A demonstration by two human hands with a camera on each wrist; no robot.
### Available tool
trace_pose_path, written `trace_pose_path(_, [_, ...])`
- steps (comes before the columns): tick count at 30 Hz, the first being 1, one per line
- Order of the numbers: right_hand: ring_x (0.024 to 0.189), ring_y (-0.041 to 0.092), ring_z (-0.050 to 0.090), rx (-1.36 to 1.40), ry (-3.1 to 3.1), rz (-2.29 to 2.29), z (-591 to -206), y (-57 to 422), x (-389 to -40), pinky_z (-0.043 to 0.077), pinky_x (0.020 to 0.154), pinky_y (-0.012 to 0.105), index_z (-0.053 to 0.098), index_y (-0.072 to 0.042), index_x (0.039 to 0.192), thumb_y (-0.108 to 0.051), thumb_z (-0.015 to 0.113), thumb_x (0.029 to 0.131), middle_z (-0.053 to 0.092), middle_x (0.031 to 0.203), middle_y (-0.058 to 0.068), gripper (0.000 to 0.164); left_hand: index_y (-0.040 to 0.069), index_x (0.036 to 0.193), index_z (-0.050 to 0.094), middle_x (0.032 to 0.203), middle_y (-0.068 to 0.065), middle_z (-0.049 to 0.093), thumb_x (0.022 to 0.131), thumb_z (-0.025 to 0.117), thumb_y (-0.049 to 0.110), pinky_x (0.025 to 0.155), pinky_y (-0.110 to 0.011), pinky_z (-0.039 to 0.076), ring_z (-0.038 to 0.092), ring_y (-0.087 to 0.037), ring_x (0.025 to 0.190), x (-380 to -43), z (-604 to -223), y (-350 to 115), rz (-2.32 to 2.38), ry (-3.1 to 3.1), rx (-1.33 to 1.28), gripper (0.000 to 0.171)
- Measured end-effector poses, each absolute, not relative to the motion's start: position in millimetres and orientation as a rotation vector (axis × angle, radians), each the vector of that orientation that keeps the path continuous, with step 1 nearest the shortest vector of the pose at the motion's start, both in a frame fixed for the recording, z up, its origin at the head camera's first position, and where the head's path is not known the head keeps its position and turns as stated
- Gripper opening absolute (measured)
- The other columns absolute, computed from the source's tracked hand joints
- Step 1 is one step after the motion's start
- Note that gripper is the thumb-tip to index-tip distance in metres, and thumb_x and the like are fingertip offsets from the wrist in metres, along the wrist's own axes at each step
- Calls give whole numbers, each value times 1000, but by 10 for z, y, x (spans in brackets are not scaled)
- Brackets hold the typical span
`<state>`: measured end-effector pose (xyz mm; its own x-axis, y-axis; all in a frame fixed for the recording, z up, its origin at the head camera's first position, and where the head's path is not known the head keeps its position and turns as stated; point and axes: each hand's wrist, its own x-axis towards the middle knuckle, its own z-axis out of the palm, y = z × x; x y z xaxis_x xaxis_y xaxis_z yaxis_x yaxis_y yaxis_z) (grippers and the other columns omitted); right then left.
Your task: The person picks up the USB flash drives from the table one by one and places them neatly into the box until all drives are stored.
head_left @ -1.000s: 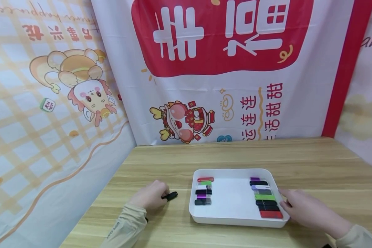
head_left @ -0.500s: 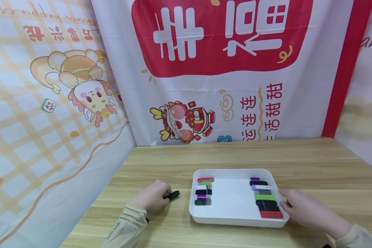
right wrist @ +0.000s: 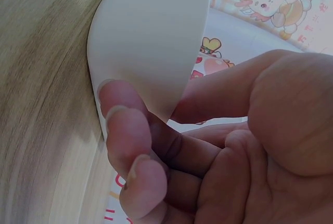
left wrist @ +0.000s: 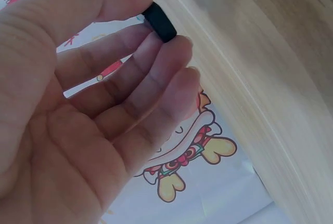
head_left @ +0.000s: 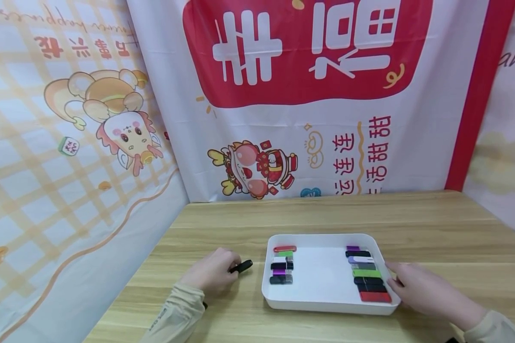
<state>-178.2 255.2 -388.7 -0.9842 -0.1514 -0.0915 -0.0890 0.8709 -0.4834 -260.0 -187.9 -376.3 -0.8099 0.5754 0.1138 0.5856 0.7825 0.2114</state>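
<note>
Between thumb and fingers, my left hand (head_left: 214, 270) pinches a black USB flash drive (head_left: 242, 266) just left of the white tray. Only the drive's dark end (left wrist: 162, 23) shows in the left wrist view, at the fingertips. My right hand (head_left: 425, 288) holds the right wall of the white tray (head_left: 322, 306). In the right wrist view the thumb is at the rim, and curled fingers lie against the tray's outer wall (right wrist: 148, 26). Inside the tray, one column of flash drives (head_left: 282, 266) lines the left side and another column of flash drives (head_left: 367, 273) the right.
The tray stands on a wood-grain table (head_left: 240, 219). A printed cloth with red and white figures (head_left: 309, 119) hangs behind the table's far edge. Another patterned cloth (head_left: 90, 166) closes off the left side.
My left hand has shifted slightly right and away from me, bringing the black flash drive a little nearer to the tray. The right hand and the tray have stayed put.
</note>
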Motion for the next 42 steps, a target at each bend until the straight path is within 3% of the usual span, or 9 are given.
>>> trace_pose_path(9, [56,17,51,-178,2900,-752,-3875,2551,-1784,44,50,28,45,17,134,-14,63,96,50,69,4,52,12,80,67,69,7,54,81,70,6,53,-25,43,48,-6,58,-2623,-3757,-1870,-384,-2865,-1004,7])
trace_pose_path(23, [57,18,50,-203,2909,-746,-3898,2564,-1790,42,49,28,44,18,134,-13,62,96,50,70,3,51,8,98,71,89,1,63,84,73,10,69,-28,51,60,-14,76,-2586,-3707,-1810,-331,-2731,-1053,15])
trace_pose_path(42, [58,18,50,-204,2907,-747,-3878,2549,-1804,43,50,29,44,18,134,-13,62,96,53,77,3,52,7,99,71,89,1,62,83,71,9,68,-24,52,62,-14,75,-2466,-3631,-1636,-369,-2593,-1165,16])
